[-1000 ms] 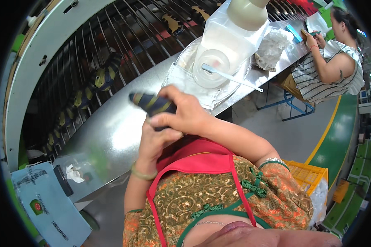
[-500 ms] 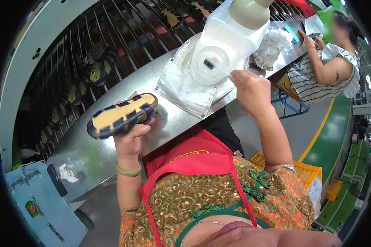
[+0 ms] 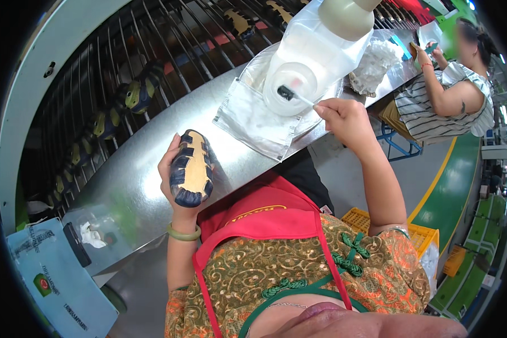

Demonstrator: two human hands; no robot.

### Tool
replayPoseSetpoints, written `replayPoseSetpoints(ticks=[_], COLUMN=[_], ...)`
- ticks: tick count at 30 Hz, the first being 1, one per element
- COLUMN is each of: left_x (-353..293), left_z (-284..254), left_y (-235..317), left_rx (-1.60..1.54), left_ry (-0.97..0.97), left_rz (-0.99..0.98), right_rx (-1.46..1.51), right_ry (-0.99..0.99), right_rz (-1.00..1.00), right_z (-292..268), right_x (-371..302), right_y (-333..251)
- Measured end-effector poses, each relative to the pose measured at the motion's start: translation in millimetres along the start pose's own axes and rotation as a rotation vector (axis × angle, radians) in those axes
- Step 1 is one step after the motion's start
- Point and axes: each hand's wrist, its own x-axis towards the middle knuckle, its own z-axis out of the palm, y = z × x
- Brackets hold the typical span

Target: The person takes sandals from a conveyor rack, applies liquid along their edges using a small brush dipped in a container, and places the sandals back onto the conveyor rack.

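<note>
Left hand (image 3: 168, 169): closed around a dark-blue shoe piece (image 3: 194, 163), held over the near part of the metal bench (image 3: 152, 149), tan underside facing up. Fingertips show along its left edge; most of the palm is hidden behind it, as is the piece's other face.

Right hand (image 3: 346, 121): thumb and fingers pinched on the end of a thin pale brush (image 3: 305, 99); some fingers are curled out of sight. Its dark head is at the round translucent cup (image 3: 270, 101) of a large container (image 3: 315, 56); contact with any liquid cannot be told. The container's top is cut off by the upper edge. A white sheet (image 3: 245, 121) lies partly beneath the cup.

Rack shoes (image 3: 138, 96) at left fade into shadow; their number is unclear.
</note>
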Motion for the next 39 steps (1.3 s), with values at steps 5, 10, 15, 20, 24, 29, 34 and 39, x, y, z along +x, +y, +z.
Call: replayPoseSetpoints(ticks=[5, 10, 15, 20, 24, 29, 34, 39], left_x=[15, 32, 44, 51, 55, 64, 65, 63], left_z=[7, 26, 36, 43, 47, 50, 51, 56], left_y=[-7, 2, -2, 3, -2, 2, 6, 16], left_rx=[0.165, 0.183, 0.465, 0.561, 0.517, 0.584, 0.650, 0.689], left_ry=[0.006, -0.013, 0.009, 0.061, 0.128, 0.154, 0.131, 0.166], left_rz=[0.227, 0.413, 0.594, 0.673, 0.704, 0.766, 0.840, 0.875], right_rx=[0.956, 1.126, 0.531, 0.749, 1.201, 1.163, 1.131, 1.021], right_ry=[-0.331, -0.306, 0.087, 0.075, -0.250, -0.352, -0.302, -0.189], right_rz=[0.473, 0.415, 0.170, 0.192, 0.266, 0.162, 0.095, 0.043], right_z=[1, 8, 25, 41, 49, 41, 42, 57], right_x=[3, 2, -8, -17, -30, -53, -59, -49], right_y=[23, 20, 14, 21, -18, -58, -70, -62])
